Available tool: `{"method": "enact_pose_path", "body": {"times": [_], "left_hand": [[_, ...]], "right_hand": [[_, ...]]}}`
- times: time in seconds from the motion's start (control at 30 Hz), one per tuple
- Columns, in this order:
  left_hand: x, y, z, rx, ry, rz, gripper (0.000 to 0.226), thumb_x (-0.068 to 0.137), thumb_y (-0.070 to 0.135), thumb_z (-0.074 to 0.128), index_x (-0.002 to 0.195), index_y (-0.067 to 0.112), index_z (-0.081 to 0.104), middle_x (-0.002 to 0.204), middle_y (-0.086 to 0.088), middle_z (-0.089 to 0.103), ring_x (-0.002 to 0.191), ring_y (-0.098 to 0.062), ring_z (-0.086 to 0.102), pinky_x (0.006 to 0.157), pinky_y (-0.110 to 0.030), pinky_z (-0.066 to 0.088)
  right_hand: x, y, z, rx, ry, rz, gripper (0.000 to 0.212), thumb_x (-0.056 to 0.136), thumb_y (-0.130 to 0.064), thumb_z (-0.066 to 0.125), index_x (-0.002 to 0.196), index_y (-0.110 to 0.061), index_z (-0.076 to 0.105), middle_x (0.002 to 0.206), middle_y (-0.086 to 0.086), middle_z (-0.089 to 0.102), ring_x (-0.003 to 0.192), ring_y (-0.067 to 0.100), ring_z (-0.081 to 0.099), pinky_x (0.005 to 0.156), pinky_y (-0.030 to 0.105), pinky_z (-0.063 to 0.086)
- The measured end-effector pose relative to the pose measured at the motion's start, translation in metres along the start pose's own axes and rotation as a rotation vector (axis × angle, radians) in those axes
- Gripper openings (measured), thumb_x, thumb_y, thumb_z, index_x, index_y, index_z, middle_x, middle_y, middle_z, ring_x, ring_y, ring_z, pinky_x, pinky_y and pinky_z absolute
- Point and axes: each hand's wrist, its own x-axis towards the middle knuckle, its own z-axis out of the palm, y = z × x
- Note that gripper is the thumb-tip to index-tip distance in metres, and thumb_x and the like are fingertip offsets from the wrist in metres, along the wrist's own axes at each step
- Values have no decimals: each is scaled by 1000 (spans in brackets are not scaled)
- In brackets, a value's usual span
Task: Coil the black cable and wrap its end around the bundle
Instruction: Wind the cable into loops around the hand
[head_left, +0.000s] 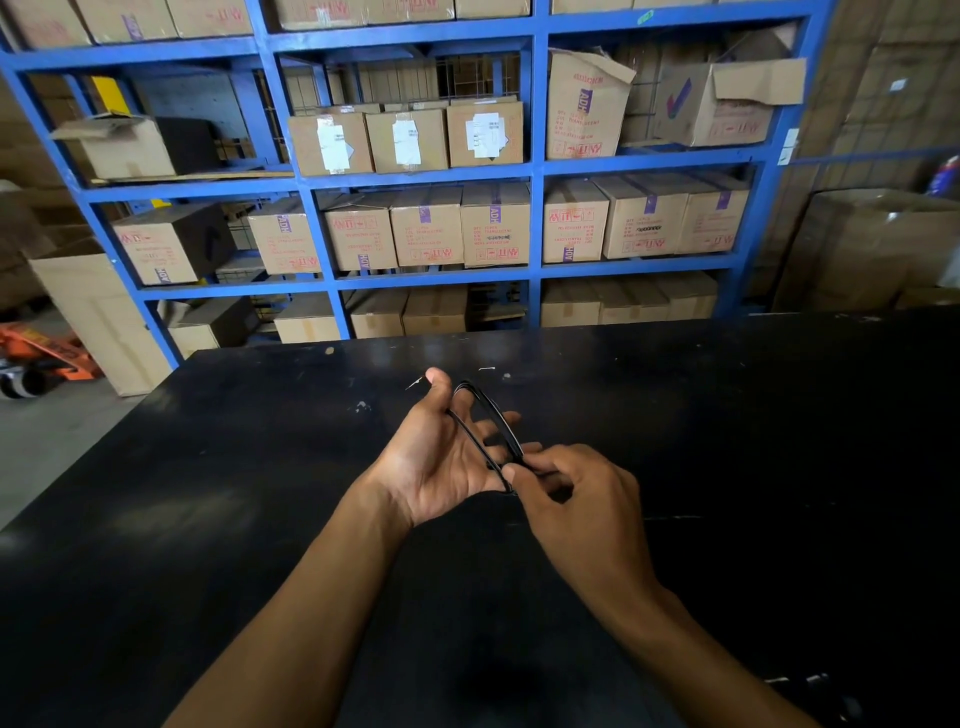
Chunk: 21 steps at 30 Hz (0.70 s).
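Observation:
The black cable (493, 421) is looped in several turns around the fingers of my left hand (441, 457), which is held palm up above the black table (208, 493) with the fingers spread. My right hand (571, 499) sits just to the right of it and pinches a run of the cable between thumb and fingertips, close to the lower end of the loops. The cable's free end is hidden against the dark table and under my right hand.
Behind the table's far edge stands a blue metal rack (535, 171) full of cardboard boxes (426, 228). An orange pallet jack (47, 358) sits on the floor at the left. A tall cardboard box (98, 317) leans by the rack's left post.

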Motion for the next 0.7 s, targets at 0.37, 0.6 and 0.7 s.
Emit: {"method": "enact_pose_path", "body": {"times": [0.37, 0.6, 0.7], "left_hand": [[-7, -5, 17, 60, 18, 0, 64, 93, 67, 20, 118, 16, 48, 135, -19, 51, 65, -24, 71, 54, -46, 58], [7, -8, 0, 83, -71, -65, 76, 86, 74, 27, 152, 41, 12, 153, -15, 35, 122, -52, 52, 81, -59, 54], [7, -9, -1, 124, -88, -50, 67, 88, 73, 25, 148, 42, 23, 151, -13, 39, 122, -49, 54, 99, -66, 41]], "right_hand": [[-2, -3, -5, -56, -39, -7, 21, 78, -25, 79, 97, -18, 74, 84, -6, 65, 70, 2, 61, 60, 15, 49], [-3, 0, -5, -88, -33, 17, 12, 84, -18, 73, 95, -15, 73, 83, -4, 73, 66, -2, 60, 60, 14, 51], [-2, 2, -4, -97, -33, 39, 6, 84, -16, 72, 91, -15, 72, 82, -4, 73, 71, 5, 66, 63, 27, 58]]}}
